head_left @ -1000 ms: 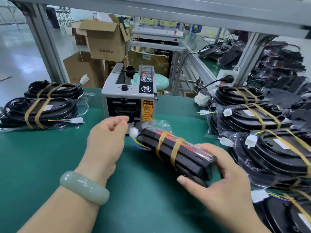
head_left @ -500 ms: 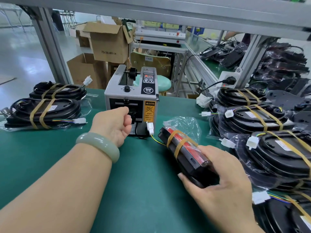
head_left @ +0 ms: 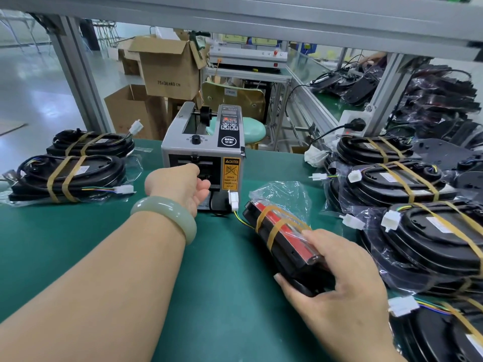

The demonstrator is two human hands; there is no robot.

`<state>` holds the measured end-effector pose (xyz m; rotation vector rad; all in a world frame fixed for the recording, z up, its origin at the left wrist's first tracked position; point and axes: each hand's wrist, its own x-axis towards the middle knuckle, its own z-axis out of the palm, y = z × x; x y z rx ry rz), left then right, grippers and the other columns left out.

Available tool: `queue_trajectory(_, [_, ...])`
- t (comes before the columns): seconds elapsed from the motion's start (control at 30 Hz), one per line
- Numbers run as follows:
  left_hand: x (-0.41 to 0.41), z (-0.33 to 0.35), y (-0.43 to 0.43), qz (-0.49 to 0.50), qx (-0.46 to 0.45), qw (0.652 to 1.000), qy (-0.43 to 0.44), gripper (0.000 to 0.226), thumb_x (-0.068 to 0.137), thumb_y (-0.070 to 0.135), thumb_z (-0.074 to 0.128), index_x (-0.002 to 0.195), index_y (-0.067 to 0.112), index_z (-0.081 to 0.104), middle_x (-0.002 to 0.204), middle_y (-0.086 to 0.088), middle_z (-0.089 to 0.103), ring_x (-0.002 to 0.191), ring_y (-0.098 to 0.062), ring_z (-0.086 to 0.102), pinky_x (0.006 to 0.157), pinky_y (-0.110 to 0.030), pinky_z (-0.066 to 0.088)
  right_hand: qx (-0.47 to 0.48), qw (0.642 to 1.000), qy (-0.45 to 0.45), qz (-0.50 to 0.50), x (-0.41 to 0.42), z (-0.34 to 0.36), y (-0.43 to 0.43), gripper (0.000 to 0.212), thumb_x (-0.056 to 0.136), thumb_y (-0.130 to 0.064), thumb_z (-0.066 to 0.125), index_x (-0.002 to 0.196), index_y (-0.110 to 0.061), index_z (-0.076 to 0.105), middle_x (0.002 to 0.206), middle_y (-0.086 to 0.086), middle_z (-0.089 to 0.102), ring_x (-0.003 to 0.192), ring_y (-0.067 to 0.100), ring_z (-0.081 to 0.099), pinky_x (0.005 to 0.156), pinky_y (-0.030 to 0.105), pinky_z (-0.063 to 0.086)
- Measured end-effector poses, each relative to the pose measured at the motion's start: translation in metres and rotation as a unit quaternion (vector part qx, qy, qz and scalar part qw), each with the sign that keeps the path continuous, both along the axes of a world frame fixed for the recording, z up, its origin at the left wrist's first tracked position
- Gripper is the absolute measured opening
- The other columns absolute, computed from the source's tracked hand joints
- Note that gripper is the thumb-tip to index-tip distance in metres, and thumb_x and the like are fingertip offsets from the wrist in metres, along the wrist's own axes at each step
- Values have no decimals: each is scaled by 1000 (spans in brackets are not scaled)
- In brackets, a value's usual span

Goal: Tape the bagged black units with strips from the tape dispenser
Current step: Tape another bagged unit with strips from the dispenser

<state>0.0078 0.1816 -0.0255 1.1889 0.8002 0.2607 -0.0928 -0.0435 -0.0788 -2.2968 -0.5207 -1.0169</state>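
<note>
The grey tape dispenser stands at the middle of the green table. My left hand, with a pale green bangle on the wrist, is at the dispenser's front outlet; its fingertips are hidden behind the hand, and no tape strip shows. My right hand grips the near end of a bagged black unit with a red face, lying on the table right of the dispenser. Two tan tape bands wrap the unit. Its white connector touches the dispenser's front.
Two taped bagged units lie at the left of the table. A pile of several taped units fills the right side. Cardboard boxes and a mint stool stand behind the table. An aluminium frame rises at the back.
My left hand has moved forward from beside the unit to the dispenser's outlet. My right hand has swung the unit so it points toward the dispenser, and the connector now touches it.
</note>
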Motion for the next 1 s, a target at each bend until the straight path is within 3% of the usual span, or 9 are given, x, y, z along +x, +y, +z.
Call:
queue_trajectory(0.13, [4, -4, 0, 26, 9, 1000, 8, 19, 91, 14, 58, 108, 4, 56, 72, -6, 61, 55, -9, 62, 37, -16, 48, -4, 1000, -13, 16, 0, -1, 0, 65, 50, -33, 82, 110, -22, 58, 104, -13, 56, 90, 18, 55, 85, 28, 41])
queue_trajectory(0.27, [-4, 0, 0, 11, -9, 1000, 5, 8, 93, 15, 55, 97, 9, 55, 68, -3, 58, 53, -8, 56, 42, -16, 49, 11, 1000, -5, 18, 0, -3, -2, 67, 51, -33, 82, 112, -25, 56, 106, -13, 56, 93, 16, 54, 89, 22, 38])
queue_trajectory(0.4, [-41, 9, -12, -98, -24, 993, -62, 16, 91, 16, 59, 76, 14, 56, 51, 2, 56, 39, -4, 51, 36, -13, 41, 52, 998, 25, 18, -1, -3, -4, 63, 50, -34, 82, 110, -24, 64, 106, -16, 59, 95, 13, 56, 88, 24, 42])
queue_trajectory(0.53, [-91, 15, -33, -252, 47, 960, -110, 21, 79, 33, 71, 65, 20, 62, 54, 4, 57, 41, -6, 47, 38, -16, 39, 101, 993, 44, 47, -3, -1, 0, 68, 52, -36, 83, 114, -34, 56, 111, -18, 57, 97, 8, 59, 85, 29, 50])
queue_trajectory(0.6, [-111, 16, -45, -306, 101, 938, -123, 29, 71, 41, 79, 55, 21, 64, 52, 5, 55, 41, -6, 44, 40, -16, 37, 107, 991, 42, 63, -5, 0, 3, 66, 54, -38, 82, 114, -32, 56, 111, -17, 57, 97, 9, 61, 83, 31, 52])
queue_trajectory(0.7, [-125, 16, -57, -363, 130, 911, -145, 27, 73, 42, 71, 52, 26, 64, 46, 7, 53, 40, -5, 43, 41, -14, 36, 109, 990, 43, 76, -7, -1, 6, 61, 58, -43, 77, 114, -28, 57, 112, -15, 59, 95, 12, 63, 80, 33, 53])
queue_trajectory(0.77, [-127, 13, -59, -370, 144, 905, -151, 31, 83, 35, 71, 53, 29, 65, 47, 7, 53, 41, -6, 42, 42, -15, 36, 105, 991, 43, 76, -7, -1, 6, 59, 58, -43, 76, 112, -26, 60, 111, -14, 60, 95, 11, 63, 80, 31, 52])
queue_trajectory(1.0, [-128, 6, -64, -391, 155, 898, -126, 26, 81, 32, 61, 56, 34, 66, 48, 9, 54, 43, -7, 41, 45, -17, 35, 105, 992, 45, 52, -8, -3, 7, 58, 53, -29, 86, 106, -15, 69, 106, -7, 66, 93, 14, 65, 77, 36, 54])
